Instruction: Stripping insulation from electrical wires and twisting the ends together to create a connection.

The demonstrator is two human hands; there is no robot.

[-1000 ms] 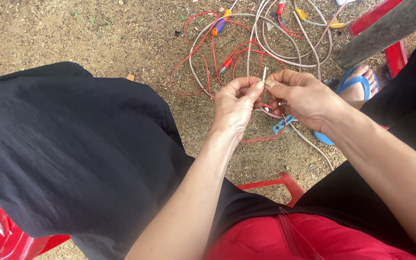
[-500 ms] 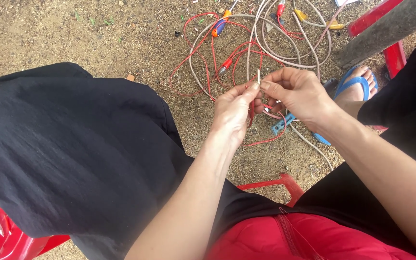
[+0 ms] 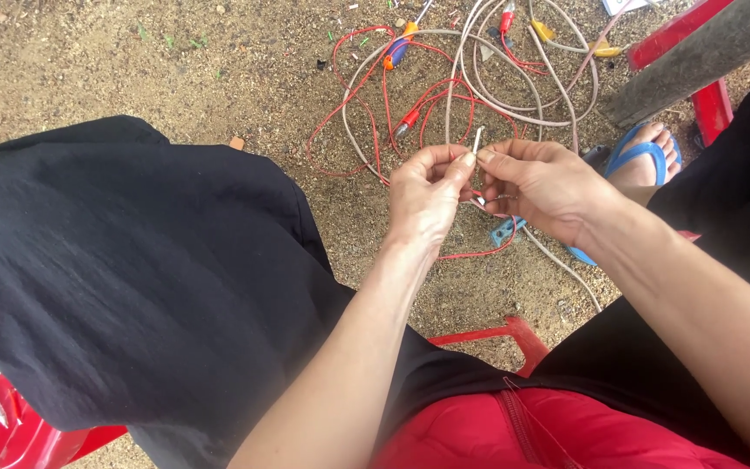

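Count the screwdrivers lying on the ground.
1: a screwdriver with an orange-and-blue handle lies among the wires, beyond the hands. Others may be hidden under the tangle.

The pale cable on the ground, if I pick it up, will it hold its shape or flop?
The pale cable would probably flop: it lies in loose loops on the dirt. It looks thin, so likely light. It crosses the red wire, so that might drag along.

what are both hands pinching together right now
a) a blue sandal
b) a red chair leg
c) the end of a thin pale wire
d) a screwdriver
c: the left hand and right hand meet fingertip to fingertip on the thin pale wire, whose end sticks up between them; the screwdriver lies on the ground and the blue sandal is on a foot.
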